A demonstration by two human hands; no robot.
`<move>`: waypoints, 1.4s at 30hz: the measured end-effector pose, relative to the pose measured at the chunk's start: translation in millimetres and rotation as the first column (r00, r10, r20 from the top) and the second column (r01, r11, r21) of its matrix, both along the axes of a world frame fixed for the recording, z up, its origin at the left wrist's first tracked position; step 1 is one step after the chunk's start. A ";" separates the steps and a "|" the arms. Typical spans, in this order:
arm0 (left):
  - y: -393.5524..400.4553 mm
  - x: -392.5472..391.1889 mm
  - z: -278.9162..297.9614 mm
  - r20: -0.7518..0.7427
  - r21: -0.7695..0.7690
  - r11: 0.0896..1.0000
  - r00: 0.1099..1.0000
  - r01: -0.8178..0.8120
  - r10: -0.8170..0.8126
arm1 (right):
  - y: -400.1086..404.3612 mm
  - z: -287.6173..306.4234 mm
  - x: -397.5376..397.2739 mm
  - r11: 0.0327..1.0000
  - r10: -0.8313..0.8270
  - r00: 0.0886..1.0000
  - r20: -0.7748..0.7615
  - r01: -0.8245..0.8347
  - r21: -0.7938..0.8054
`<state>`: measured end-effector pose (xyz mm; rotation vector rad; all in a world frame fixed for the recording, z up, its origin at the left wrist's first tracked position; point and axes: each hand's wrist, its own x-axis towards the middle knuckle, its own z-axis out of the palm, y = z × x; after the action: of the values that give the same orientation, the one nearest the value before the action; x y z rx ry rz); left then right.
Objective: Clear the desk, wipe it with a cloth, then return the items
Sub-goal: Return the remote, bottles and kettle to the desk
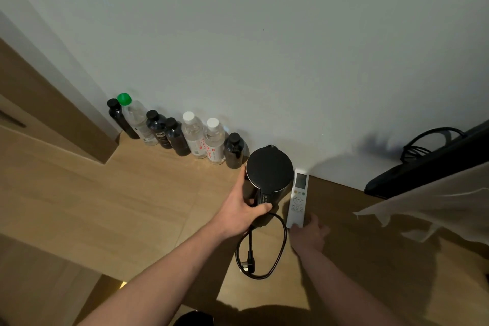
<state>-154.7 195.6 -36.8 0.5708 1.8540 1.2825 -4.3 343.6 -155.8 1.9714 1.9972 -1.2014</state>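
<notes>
Nearest, the desk (148, 209) front edge shows at 6 o'clock. Left hand (244, 210) is wrapped around the black kettle (268, 176), whose cord (264, 249) loops on the wood. Right hand (308, 235) lies fingers spread, apparently touching the white remote (298, 200). Bare wood lies at 9 o'clock. Seven bottles (194, 135) line the wall (264, 47) at 11 o'clock.

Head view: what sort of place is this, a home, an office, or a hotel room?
Probably a hotel or rented room, though a home can't be excluded: a black electric kettle, a white air-conditioner remote and a row of bottled drinks line a wooden desk against a bare wall.
</notes>
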 end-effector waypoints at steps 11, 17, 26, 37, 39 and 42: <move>-4.4 -7.0 1.7 0.044 -0.046 0.999 0.999 0.007 -0.005 | -48.9 5.4 2.5 0.955 0.272 0.939 -0.212 -0.236 0.181; -6.5 18.5 -11.4 0.036 -0.049 0.989 0.989 -0.140 0.142 | -42.0 -13.4 -17.4 0.950 0.313 0.936 -0.160 -0.312 0.030; 6.1 33.9 -19.4 0.011 -0.045 0.977 0.977 -0.211 0.211 | -28.3 -24.2 -44.8 0.937 0.337 0.911 -0.239 -0.350 -0.012; 4.8 18.8 -11.9 -0.028 -0.042 0.982 0.982 -0.185 0.184 | -14.8 -13.2 -50.5 0.935 0.287 0.911 -0.295 -0.334 -0.122; -1.4 18.8 -3.9 -0.027 -0.046 0.986 0.987 -0.162 0.161 | -15.3 -1.2 -46.1 0.924 0.310 0.906 -0.289 -0.359 -0.133; -14.5 21.8 13.3 -0.044 -0.017 0.988 0.988 -0.150 0.149 | -25.5 21.1 -35.7 0.927 0.345 0.903 -0.256 -0.371 -0.061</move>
<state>-132.9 181.2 -23.5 0.4582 1.9739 1.3570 -40.0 318.1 -134.7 1.3777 2.2221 -1.4685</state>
